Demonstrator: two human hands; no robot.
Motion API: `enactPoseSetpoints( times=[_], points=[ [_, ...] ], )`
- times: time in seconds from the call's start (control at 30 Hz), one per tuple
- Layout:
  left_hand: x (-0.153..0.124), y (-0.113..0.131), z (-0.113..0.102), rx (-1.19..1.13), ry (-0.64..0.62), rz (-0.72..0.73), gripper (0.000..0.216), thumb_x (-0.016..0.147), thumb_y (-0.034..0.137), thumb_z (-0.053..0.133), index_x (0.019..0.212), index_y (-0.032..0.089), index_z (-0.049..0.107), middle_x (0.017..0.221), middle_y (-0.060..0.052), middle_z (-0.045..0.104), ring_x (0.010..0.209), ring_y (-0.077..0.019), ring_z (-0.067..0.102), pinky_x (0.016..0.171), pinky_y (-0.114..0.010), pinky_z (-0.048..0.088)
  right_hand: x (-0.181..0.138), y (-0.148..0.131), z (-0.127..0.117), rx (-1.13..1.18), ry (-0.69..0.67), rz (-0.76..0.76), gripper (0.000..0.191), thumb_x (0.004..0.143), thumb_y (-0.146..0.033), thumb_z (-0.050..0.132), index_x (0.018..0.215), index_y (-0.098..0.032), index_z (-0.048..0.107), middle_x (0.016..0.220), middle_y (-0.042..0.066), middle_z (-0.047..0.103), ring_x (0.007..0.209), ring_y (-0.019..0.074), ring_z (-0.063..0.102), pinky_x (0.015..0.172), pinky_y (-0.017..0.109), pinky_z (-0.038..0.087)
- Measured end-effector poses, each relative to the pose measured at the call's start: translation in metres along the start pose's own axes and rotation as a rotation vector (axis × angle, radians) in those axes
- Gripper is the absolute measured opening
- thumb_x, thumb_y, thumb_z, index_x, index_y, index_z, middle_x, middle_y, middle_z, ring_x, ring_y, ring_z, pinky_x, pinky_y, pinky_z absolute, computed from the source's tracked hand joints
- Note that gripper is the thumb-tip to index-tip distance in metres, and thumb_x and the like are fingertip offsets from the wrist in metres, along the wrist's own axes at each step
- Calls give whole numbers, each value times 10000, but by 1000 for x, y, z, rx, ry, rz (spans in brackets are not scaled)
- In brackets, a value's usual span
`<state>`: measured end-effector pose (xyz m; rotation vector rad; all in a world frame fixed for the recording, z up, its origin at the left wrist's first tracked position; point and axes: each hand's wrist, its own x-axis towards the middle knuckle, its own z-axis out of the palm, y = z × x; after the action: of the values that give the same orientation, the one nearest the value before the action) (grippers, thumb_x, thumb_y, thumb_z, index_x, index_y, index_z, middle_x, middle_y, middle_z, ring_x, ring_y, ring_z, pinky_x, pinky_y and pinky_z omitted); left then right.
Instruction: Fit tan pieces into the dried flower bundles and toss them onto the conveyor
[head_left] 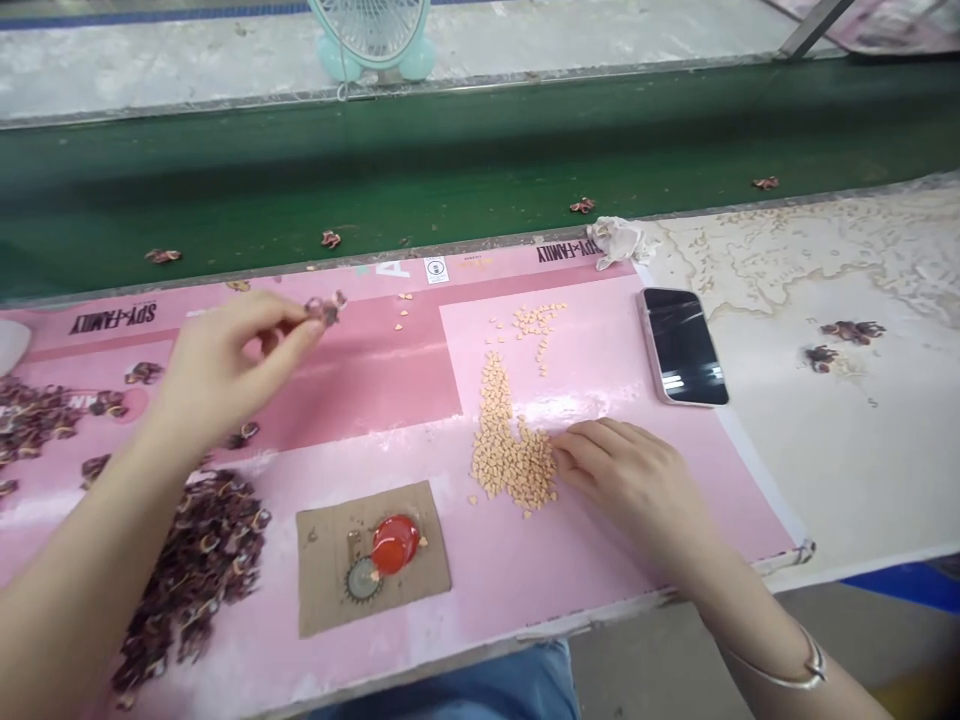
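My left hand (247,345) is raised over the pink mat, pinching a small dark purple and pink moulded piece (327,308) between thumb and forefinger. My right hand (630,480) rests at the right edge of a heap of tiny tan, roughly heart-shaped pieces (499,455). Its fingers are bent together at the heap, and whatever lies between their tips is hidden. Between the hands, a piece of cardboard (319,590) carries a red glossy blob (395,544) and a toothed metal bottle cap (364,579). A pile of dark purple pieces (206,560) lies below my left forearm.
A phone (686,347) lies right of the tan heap, near a crumpled white tissue (621,242). Beyond the pink mat (510,590) runs a green conveyor belt (450,165) with several purple pieces on it. A turquoise fan (373,35) stands behind the belt.
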<state>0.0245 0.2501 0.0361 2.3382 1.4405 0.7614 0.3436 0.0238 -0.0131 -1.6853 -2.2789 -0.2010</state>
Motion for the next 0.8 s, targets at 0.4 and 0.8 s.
enactPoseSetpoints(
  times=[0.4,0.8],
  points=[
    [-233,43,-24,-703,178,-316,310,877,63,747,978,339,847,907,47,801,851,-129,723,732,-197,612,19,-109,-4,606,155,38,157,940,-72,649,892,-222,656,759,-11,737,668,112,714,630,213,597],
    [-248,67,-6,-983,132,-501,241,933,200,783,1013,417,850,866,41,777,756,-115,678,676,-192,572,24,-125,2,695,69,192,141,919,-98,700,869,-229,714,813,-12,765,643,96,679,577,192,559]
  ],
)
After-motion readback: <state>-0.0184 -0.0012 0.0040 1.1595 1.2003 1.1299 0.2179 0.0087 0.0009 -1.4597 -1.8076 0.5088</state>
